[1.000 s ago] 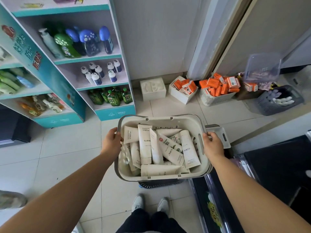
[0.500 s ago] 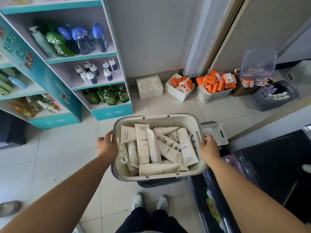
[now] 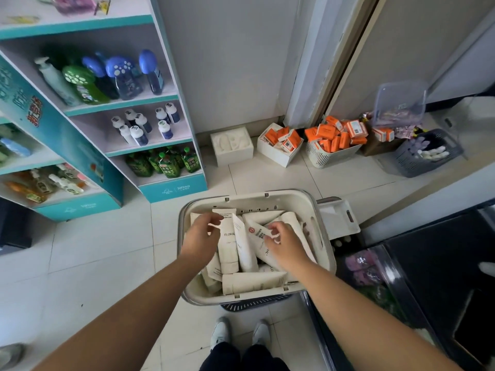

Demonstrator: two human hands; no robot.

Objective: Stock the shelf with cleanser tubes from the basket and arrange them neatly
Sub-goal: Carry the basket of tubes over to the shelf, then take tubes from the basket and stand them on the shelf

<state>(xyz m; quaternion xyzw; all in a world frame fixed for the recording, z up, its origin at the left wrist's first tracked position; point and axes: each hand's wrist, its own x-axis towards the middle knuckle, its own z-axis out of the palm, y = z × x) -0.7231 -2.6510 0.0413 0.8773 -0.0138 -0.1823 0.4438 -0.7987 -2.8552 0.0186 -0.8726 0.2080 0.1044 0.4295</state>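
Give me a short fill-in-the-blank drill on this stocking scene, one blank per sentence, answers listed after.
1. The left hand and the right hand both pinch at cleanser tubes lying in the beige ____.
2. The small boxes heaped in the white slatted bin by the wall are ____.
3. The green pouches stand on the ____ level of the teal shelf unit.

Missing words: basket; orange; bottom.
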